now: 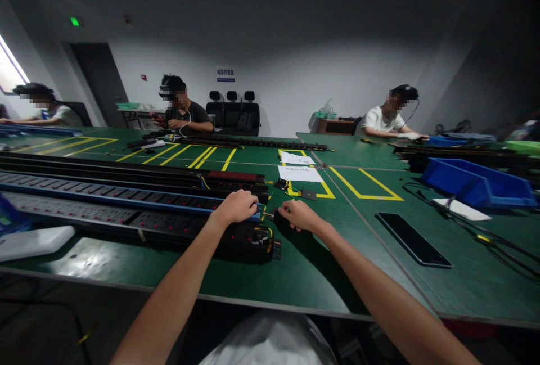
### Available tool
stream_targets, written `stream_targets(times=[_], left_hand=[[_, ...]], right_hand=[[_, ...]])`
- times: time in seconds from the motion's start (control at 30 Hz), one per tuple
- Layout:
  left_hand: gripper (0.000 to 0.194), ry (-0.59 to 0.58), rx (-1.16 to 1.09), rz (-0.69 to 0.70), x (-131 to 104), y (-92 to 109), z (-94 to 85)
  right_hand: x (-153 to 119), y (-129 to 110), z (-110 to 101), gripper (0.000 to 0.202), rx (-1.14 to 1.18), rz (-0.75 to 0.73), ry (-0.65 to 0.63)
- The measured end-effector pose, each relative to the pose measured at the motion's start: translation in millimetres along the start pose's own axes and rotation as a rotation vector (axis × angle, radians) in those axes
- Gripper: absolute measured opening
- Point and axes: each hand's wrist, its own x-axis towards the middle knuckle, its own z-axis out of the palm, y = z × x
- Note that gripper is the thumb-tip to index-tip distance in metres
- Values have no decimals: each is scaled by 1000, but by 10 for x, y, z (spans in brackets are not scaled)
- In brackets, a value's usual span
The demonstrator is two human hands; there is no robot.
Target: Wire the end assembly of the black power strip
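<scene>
My left hand [239,206] is closed over the right end of a blue-edged power strip [177,197], its fingertips near thin wires that come out there. Just to the right, my right hand [300,215] pinches a small black end piece [278,216]. A few wires, one of them yellow-green, run between the strip's end and this piece. Nearer to me lies a grey power strip [169,224] with several red-marked sockets and wires showing at its open end. A black end cap [277,249] hangs beside that end. My fingers partly hide the wiring.
A dark phone [413,239] and a blue bin [476,182] are on the green table [320,275] to the right, with black cables [502,249]. White paper sheets [299,174] lie ahead. Another black end cap [309,194] rests beyond my hands. Three people work across the table.
</scene>
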Motion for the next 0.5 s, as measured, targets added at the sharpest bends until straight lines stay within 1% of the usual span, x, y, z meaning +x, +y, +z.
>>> stream_targets(times=[0.27,0.5], left_hand=[[31,-6,3,-4,-4,3,-8],[30,-10,8,-3,-6,10,-17]], right_hand=[[-17,-12,-16,33,8,-13,1],[-18,-35,-21,32,-4,7,-4]])
